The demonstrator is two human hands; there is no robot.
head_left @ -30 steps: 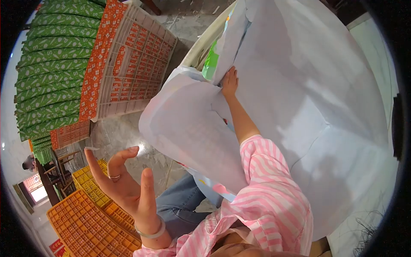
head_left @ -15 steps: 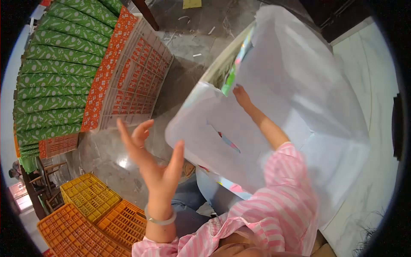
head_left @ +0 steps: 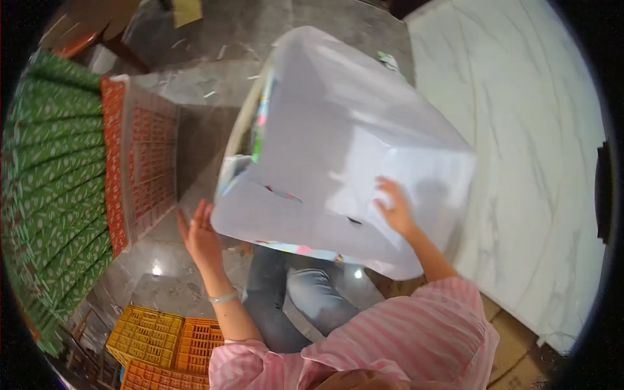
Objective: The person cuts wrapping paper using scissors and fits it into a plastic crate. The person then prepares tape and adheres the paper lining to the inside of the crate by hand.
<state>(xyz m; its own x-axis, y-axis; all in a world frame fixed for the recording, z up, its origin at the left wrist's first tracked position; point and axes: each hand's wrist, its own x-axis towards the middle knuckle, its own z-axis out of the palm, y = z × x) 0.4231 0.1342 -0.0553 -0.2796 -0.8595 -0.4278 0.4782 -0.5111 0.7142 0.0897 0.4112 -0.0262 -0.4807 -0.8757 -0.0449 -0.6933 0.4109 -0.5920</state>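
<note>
A large open box-shaped thing with a smooth white inside, perhaps a lined crate, tilts over my knees. Colourful printed material shows along its left and lower edges, and its near wall has small slits. My right hand reaches into it with fingers spread, in front of the inner wall; whether it touches the wall I cannot tell. Beside the outer left corner is my left hand, wearing a bangle. Its fingers are apart and hold nothing, and contact with the corner is unclear.
On the left stands a pale crate with orange cloth and gathered green printed cloth. Yellow and orange crates sit at lower left. A marbled white surface lies right. Scraps litter the floor.
The white box has shifted left in view and turned. My right hand has moved from its far left edge deeper inside, rightward and down. My left hand has gone lower left, beside the corner.
</note>
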